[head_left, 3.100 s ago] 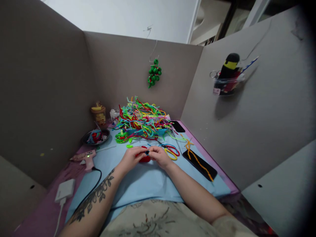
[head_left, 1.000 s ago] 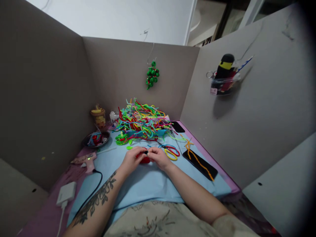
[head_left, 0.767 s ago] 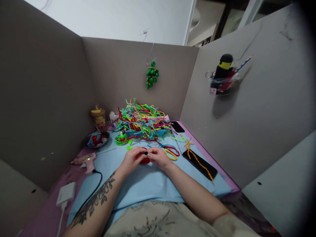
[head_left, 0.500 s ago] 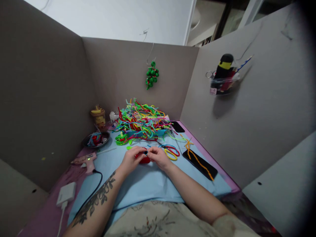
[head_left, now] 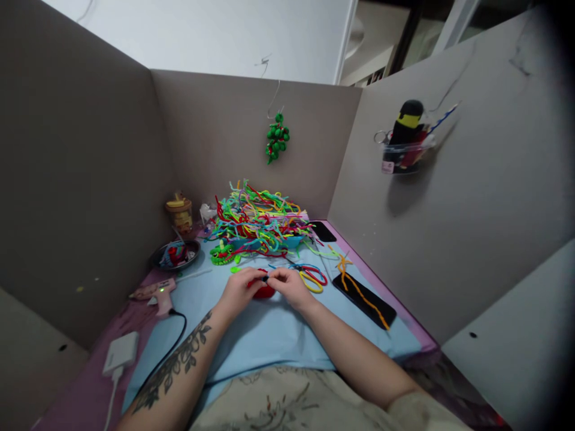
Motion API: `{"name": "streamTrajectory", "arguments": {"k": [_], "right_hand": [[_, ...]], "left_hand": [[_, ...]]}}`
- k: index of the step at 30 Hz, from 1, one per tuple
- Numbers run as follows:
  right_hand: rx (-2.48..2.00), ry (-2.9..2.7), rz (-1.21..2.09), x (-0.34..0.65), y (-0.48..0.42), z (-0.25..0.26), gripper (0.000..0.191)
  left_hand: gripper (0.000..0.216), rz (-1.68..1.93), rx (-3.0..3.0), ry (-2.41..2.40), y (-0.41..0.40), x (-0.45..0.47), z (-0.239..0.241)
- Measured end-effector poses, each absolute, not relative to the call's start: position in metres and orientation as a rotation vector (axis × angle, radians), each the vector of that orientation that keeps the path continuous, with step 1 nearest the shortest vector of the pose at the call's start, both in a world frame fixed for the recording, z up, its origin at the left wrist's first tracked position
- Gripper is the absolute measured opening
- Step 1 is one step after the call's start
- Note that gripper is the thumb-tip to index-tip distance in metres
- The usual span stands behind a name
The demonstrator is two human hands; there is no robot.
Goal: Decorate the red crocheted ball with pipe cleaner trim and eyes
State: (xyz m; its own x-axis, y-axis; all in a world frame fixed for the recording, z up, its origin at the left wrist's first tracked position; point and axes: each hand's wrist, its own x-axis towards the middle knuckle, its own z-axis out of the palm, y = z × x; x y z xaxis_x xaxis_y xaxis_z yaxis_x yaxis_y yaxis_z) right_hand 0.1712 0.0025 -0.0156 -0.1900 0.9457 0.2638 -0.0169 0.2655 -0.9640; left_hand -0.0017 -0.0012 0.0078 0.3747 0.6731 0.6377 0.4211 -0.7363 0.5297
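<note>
My left hand [head_left: 240, 288] and my right hand [head_left: 290, 287] meet over the middle of the blue cloth, fingers pinched. Between them is a rounded red piece [head_left: 263, 292], partly covered by my left fingers; its kind is unclear. At my fingertips shows a small black piece [head_left: 265, 279], pinched by my right hand and close to the left thumb. Just beyond my right hand lie scissors [head_left: 313, 278] with red and yellow handles. A green crocheted figure [head_left: 221, 253] sits beyond my left hand, near a small bright green piece [head_left: 235, 270].
A blue tray [head_left: 294, 241] overflows with colourful yarn strands [head_left: 258, 215]. At left are a pink glue gun [head_left: 162, 293], its cable, a white adapter [head_left: 121, 353] and a dark bowl [head_left: 156, 258]. At right, an orange strand [head_left: 366, 297] crosses a black phone [head_left: 386, 311]. Grey panels [head_left: 251, 131] enclose the table.
My hands stay together at nearly the same spot with only slight finger movement. The view has shifted very slightly.
</note>
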Motion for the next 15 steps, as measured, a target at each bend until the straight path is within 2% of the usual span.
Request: {"name": "streamTrajectory", "arguments": {"k": [9,15], "right_hand": [[-0.936,-1.407,1.178,0.171,0.003,-0.012,0.016],[-0.944,-1.425,1.126,0.172,0.000,-0.010,0.015]], "left_hand": [[0.028,1.198,2.276,1.086,0.003,0.000,0.005],[0.016,1.280,2.279,1.306,0.004,-0.009,0.019]]}}
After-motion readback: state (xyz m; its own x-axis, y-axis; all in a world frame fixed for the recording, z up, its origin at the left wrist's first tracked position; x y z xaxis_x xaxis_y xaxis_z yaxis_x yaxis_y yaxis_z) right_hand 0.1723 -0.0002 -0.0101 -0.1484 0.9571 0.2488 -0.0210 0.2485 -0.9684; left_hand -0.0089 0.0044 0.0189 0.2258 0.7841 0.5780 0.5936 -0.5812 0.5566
